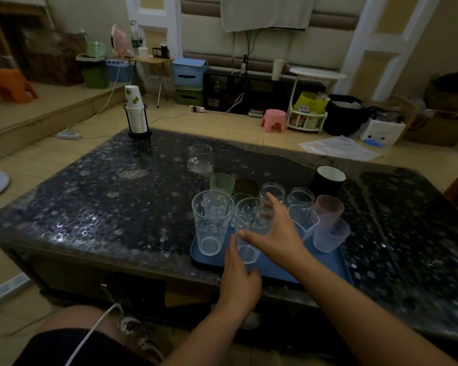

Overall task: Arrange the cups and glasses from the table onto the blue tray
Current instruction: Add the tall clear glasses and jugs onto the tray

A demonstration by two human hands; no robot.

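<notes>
The blue tray (280,270) lies at the near edge of the dark table. On it stand several cups and glasses: a tall clear glass (211,220) at the left, a green cup (221,183), a brown cup (246,186), two clear jars (300,197), a pink cup (328,210) and a pale lilac cup (329,237). A clear printed glass (247,228) stands on the tray's front part. My right hand (275,231) grips it, thumb in front and fingers behind. My left hand (239,276) touches its lower left side. One clear glass (200,160) and a black cup (327,180) stand on the table beyond the tray.
A rack of stacked paper cups (136,114) stands at the table's far left corner. The table's glossy dark top (103,196) stretches left of the tray. My knee (72,336) and a white cable are below the near edge. Stools, boxes and bins crowd the floor behind.
</notes>
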